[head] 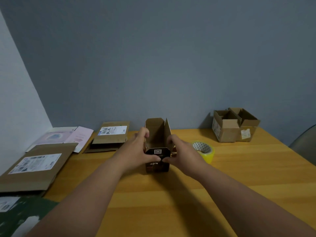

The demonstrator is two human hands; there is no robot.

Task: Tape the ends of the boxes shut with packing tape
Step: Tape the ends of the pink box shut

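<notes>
A small dark printed box (157,165) stands upright in the middle of the wooden table (171,202), its brown inner flaps open at the top. My left hand (138,147) grips its left side, fingers curled over the left flap. My right hand (181,151) grips the right side. Both thumbs press the near dark flap down over the opening. A roll of yellow packing tape (204,150) lies on the table just right of my right hand.
Two open brown cartons (234,127) stand at the back right by the wall. Flattened cartons with shipping labels (36,165) (112,134) and a pink flattened box (68,136) lie along the left. A grey chair back (306,142) shows at the right edge.
</notes>
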